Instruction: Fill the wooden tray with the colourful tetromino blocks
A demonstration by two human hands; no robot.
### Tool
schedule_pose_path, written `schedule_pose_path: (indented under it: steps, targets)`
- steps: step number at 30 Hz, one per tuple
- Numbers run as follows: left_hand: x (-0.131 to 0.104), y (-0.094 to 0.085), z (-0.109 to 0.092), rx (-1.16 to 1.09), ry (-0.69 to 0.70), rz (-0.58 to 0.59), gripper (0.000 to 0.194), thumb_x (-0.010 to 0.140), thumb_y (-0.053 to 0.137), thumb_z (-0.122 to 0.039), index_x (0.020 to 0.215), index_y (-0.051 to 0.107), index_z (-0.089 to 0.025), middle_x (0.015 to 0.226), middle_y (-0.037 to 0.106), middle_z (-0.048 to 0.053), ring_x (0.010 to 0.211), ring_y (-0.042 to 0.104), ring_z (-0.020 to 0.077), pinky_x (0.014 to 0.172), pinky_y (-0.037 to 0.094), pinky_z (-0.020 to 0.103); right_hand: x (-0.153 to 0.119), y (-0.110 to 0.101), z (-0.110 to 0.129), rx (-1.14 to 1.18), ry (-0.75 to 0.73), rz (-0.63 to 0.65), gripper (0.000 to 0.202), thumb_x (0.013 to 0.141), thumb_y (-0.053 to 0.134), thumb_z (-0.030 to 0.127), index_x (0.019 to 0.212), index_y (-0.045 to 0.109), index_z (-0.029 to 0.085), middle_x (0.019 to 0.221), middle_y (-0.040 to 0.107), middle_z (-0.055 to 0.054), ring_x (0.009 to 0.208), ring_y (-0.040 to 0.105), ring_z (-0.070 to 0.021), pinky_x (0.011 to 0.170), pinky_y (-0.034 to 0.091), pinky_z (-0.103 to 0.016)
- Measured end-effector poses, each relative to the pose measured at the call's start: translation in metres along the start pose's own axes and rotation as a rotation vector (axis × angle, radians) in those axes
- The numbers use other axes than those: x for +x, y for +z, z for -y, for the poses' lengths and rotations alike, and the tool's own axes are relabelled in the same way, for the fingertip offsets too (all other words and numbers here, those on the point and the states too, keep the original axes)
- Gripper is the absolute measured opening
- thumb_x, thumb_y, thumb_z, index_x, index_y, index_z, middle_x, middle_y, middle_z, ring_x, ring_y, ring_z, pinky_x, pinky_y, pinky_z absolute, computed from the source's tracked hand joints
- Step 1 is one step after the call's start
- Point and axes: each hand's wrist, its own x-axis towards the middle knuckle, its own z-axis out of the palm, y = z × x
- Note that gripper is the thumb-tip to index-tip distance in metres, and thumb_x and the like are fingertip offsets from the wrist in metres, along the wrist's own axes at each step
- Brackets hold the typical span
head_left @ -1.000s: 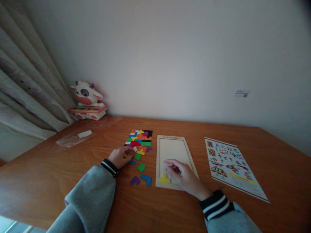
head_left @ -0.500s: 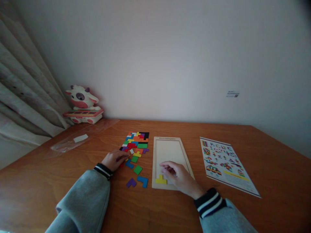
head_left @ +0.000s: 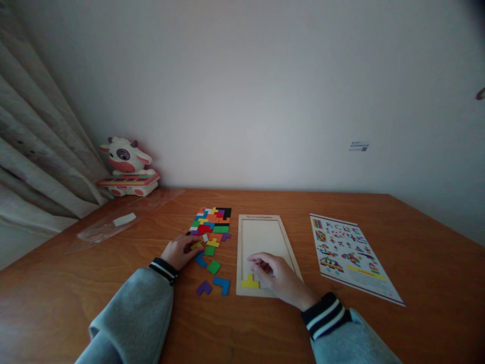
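My left hand [head_left: 181, 252] reaches into the loose coloured puzzle pieces, with thumb and fingertips around a yellow puzzle piece [head_left: 197, 245] that lies low at the table. The hand covers some of the pieces beside it. Over the lower part of a shallow wooden puzzle tray [head_left: 240, 253] hovers my right hand [head_left: 278, 275], its fingers loosely bent and apart from the thumb, with nothing visible in them. A yellow T-shaped piece [head_left: 250, 282] lies in the tray's lower left corner. Green [head_left: 214, 267], blue [head_left: 223, 285] and purple [head_left: 204, 287] pieces lie between my left hand and the tray.
Beyond my left hand, many pieces [head_left: 215, 220] lie packed together in a block. A printed pattern sheet [head_left: 352, 247] is right of the tray. Clear plastic wrapping [head_left: 100, 232] and a cow-shaped toy keyboard [head_left: 129, 172] stand left, near the curtain [head_left: 38, 151].
My left hand has shifted slightly right, and a yellow piece now shows between its fingers. My right hand stays nearly still above the tray. The view has moved slightly.
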Motion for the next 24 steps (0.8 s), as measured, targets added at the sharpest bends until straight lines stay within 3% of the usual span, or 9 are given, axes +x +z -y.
schedule_pose_path:
  steps: [4,7,12,16,20,24]
  targets:
    - [-0.002,0.002,-0.002,-0.037,-0.058,0.006,0.041,0.086,0.053,-0.056,0.104,0.07,-0.023,0.099,0.075,0.003,0.082,0.071,0.0185,0.073,0.057,0.025,0.001,0.001,-0.004,0.009,0.002,0.012,0.028,0.093,0.055,0.034,0.111,0.069,0.018,0.1,0.073,-0.007,0.087,0.067,-0.0184,0.078,0.054,-0.03]
    - [-0.003,0.002,-0.004,-0.049,-0.025,-0.051,0.038,0.092,0.046,-0.051,0.109,0.068,-0.024,0.105,0.074,0.002,0.081,0.072,0.0163,0.071,0.058,0.023,0.001,0.002,-0.005,0.008,0.003,0.015,0.028,0.093,0.055,0.034,0.111,0.069,0.019,0.099,0.073,-0.006,0.087,0.067,-0.0183,0.077,0.054,-0.03]
    - [-0.003,0.005,-0.004,0.098,0.173,-0.143,0.03,0.093,0.047,-0.039,0.105,0.07,-0.023,0.085,0.075,0.003,0.065,0.069,0.0147,0.063,0.056,0.023,0.0,0.001,-0.003,0.015,0.007,0.018,0.028,0.093,0.055,0.033,0.113,0.069,0.019,0.098,0.073,-0.006,0.086,0.067,-0.018,0.077,0.053,-0.03]
    - [-0.001,0.003,-0.009,0.082,0.294,-0.26,0.026,0.095,0.05,-0.035,0.109,0.069,-0.022,0.083,0.073,0.004,0.069,0.069,0.0146,0.065,0.056,0.023,0.001,0.001,-0.005,0.016,0.0,0.015,0.028,0.094,0.054,0.033,0.114,0.068,0.019,0.099,0.073,-0.006,0.087,0.067,-0.0178,0.078,0.053,-0.03]
    - [0.001,0.0,-0.037,-0.043,0.385,-0.372,0.014,0.093,0.061,-0.026,0.103,0.069,-0.022,0.089,0.073,0.003,0.076,0.069,0.0132,0.073,0.056,0.023,0.001,0.003,-0.006,0.016,-0.008,0.014,0.027,0.094,0.054,0.033,0.112,0.068,0.019,0.099,0.073,-0.006,0.087,0.066,-0.0175,0.077,0.053,-0.03]
    - [0.0,0.006,-0.078,-0.149,0.546,-0.371,0.013,0.091,0.061,-0.015,0.1,0.069,-0.02,0.091,0.073,0.004,0.086,0.068,0.0149,0.082,0.056,0.027,0.0,0.005,-0.005,0.021,0.001,0.023,0.026,0.093,0.056,0.033,0.111,0.067,0.019,0.094,0.071,-0.005,0.084,0.066,-0.0169,0.075,0.052,-0.028]
